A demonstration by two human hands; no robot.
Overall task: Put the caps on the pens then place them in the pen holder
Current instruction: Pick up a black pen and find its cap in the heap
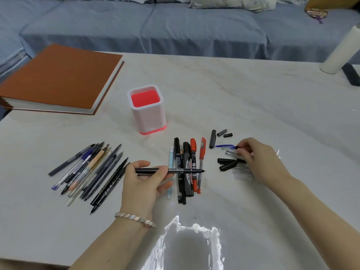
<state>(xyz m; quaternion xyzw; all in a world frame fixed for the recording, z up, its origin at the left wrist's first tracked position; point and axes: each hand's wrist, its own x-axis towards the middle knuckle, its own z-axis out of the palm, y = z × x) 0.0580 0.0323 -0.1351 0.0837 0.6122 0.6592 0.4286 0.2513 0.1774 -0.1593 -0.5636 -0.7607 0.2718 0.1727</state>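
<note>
While the table (253, 94) is shared with a brown book (58, 78) at its far left corner, the pen holder (149, 117) (white outside, red inside) is stood near the middle, and no pen is seen in it. Uncapped pens (91, 170) are heaped toward the left edge; capped pens (187, 162) are laid side by side nearer the near edge. A thin black pen (155, 170), tip bare and pointed right, is gripped by the left hand (142, 186) above the capped ones. A small black cap (238, 147) is pinched by the right hand (257, 158) among the loose caps (228, 163) toward the right edge. A wrong cap could be chosen, since several black ones look alike, and a loose fit would result; the bare tip could also be dragged across the barrels below. Print is carried on several barrels, but none can be read with certainty.
</note>
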